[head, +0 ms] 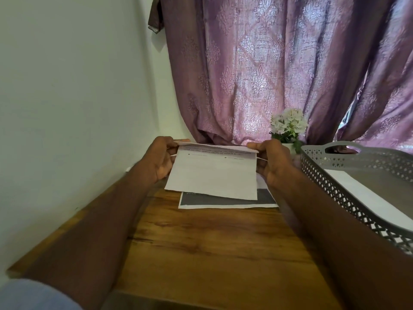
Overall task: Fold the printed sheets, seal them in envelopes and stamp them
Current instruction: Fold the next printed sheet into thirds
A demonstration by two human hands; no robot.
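Both hands lift a folded printed sheet (212, 173) above the wooden table (201, 242). The left hand (159, 159) and right hand (271, 161) each pinch an upper corner, fingers curled. Beneath lies what looks like 1 more printed sheet (223, 201), beside a grey basket (335, 173).

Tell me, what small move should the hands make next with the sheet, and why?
Probably lay the folded sheet down on the table and press along the fold. Both the left hand and right hand pinch its folded top edge in the air, so the crease looks not yet flattened.
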